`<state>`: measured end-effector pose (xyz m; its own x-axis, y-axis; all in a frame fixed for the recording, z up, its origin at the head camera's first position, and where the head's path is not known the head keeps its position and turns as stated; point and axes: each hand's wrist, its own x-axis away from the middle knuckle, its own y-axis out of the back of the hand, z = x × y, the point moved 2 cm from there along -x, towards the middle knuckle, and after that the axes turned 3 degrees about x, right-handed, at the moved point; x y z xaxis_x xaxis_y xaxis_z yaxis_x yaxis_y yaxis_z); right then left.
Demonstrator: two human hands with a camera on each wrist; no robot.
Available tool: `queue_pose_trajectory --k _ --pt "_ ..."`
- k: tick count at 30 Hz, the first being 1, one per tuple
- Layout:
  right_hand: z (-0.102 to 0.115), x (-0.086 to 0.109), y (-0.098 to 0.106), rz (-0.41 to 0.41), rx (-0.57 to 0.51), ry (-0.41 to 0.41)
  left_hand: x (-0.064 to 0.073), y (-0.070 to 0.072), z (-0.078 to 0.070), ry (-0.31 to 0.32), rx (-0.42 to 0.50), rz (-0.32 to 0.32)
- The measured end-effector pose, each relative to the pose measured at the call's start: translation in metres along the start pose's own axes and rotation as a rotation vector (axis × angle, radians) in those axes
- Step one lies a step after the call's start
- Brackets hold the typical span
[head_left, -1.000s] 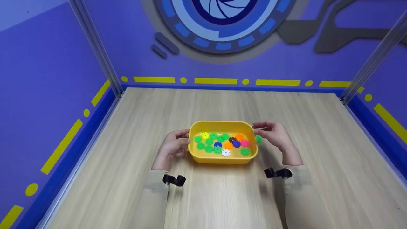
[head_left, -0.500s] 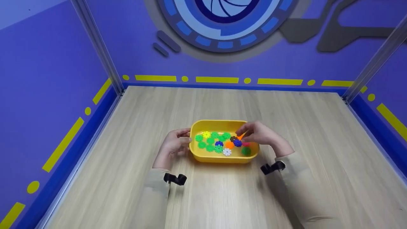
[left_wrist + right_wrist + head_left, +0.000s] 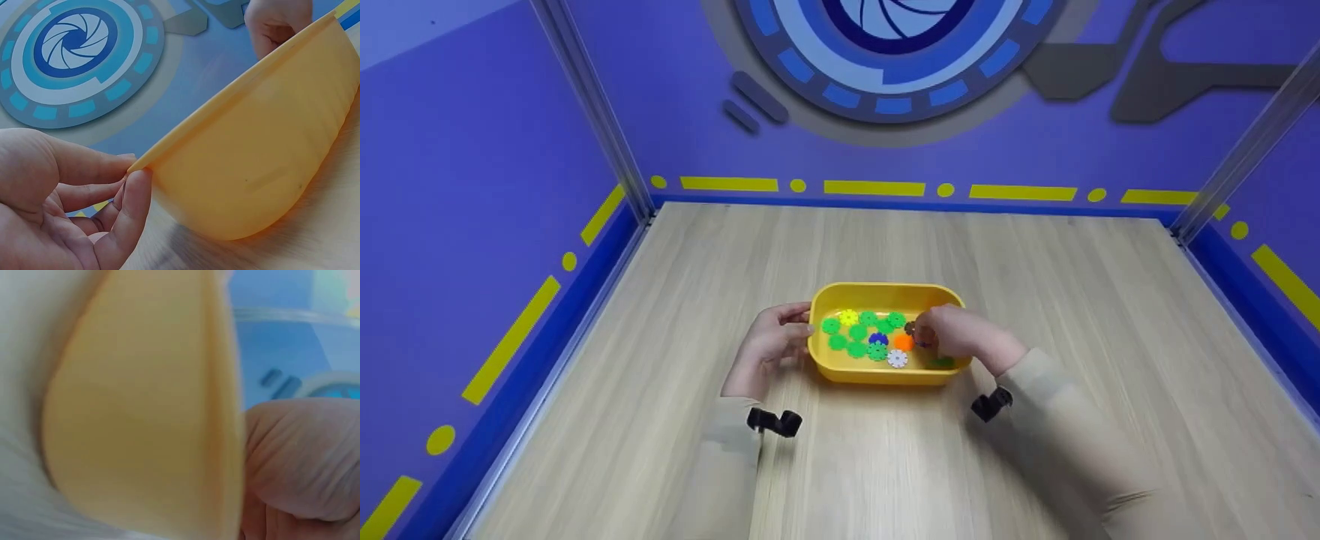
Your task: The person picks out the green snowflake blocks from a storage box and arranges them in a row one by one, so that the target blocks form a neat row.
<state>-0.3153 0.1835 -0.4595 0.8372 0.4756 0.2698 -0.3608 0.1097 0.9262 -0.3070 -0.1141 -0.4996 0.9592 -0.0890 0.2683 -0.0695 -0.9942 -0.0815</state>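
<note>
Basically, the yellow bin [image 3: 877, 376] sits flat on the table between my two hands, mouth up, long axis running side to side from my left fingers toward my right wrist. Rounded corners, nothing that reads as a front. Inside, notched discs lie mostly flat, so no real long axis to them. Green discs [image 3: 857, 349] crowd the half nearer my left fingers; orange disc [image 3: 903, 343] and brown disc [image 3: 910, 328] are just beside my right fingertips, white disc [image 3: 897, 358] a bit nearer my body.

Left hand [image 3: 765, 341] pinches the rim at the short end, fingers and thumb. Right hand [image 3: 956, 330] reaches in over the opposite end, fingers curled down; tips hidden, right wrist view blurred, can't tell if they've got a disc.

To do this well, I'd say: left pinch steady so the bin doesn't skid, right fingertips straight down, one disc by its notched edge, no raking neighbours. Wrist should clear the rim, or the bin could tip.

Beyond my fingers, the table [image 3: 877, 247] runs back to the purple wall [image 3: 877, 161].
</note>
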Motion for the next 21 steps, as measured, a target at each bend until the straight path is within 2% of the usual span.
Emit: queue_pose_trajectory --k 6,10,14,21 --pt "0.004 -0.002 -0.009 -0.016 0.188 0.005 -0.001 0.000 0.000 0.008 0.012 0.005" --pt "0.002 -0.003 -0.012 -0.036 0.243 0.022 -0.001 0.000 -0.001 0.006 0.015 0.002" --pt "0.000 -0.004 -0.012 -0.044 0.226 0.019 0.000 -0.001 -0.001 0.002 0.011 0.003" --pt "-0.001 0.000 -0.006 -0.029 0.116 0.026 0.000 0.001 -0.001 0.006 -0.002 0.005"
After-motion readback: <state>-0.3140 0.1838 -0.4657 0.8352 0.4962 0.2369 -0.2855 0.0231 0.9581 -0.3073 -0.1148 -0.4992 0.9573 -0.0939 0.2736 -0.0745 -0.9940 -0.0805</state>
